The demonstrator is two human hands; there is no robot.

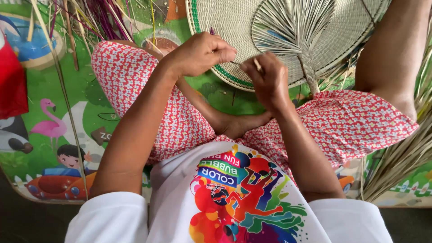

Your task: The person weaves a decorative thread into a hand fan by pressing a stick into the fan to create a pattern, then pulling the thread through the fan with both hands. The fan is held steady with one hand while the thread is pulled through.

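over on the far left a red cloth (pixel 11 81) lies at the mat's edge, at nine o'clock, and the play mat (pixel 58 130) spreads out under everything, bright green with a pink flamingo and a little cartoon car printed on it. up at eleven o'clock a loose bundle of purple and pale straw strips (pixel 96 15) fans across the mat, well apart from the hands. moving in, the person sits cross-legged in red flowered trousers (pixel 135 76), white printed shirt at six o'clock, one bare foot (pixel 240 123) tucked between the knees. now the left hand (pixel 200 54), just left of centre toward twelve o'clock: fingers curled in tight, pinching something thin at the fingertips, though what exactly it grips is too small to tell; a purple tip peeks out above the knuckles. just beside it, nearly touching, the right hand (pixel 267 81) is closed too, thumb and fingers clamped on a pale straw strip (pixel 258 65) that pokes up from the grip. both hands sit right over the near rim of the round woven mat (pixel 225 22), cream coloured with a green band along its edge, lying at twelve to one o'clock. on top of it rests a fan of dried palm leaf (pixel 292 27), its stalk pointing down toward the right knee. at three to four o'clock more long dry leaf strips (pixel 405 157) trail off the mat's right side.
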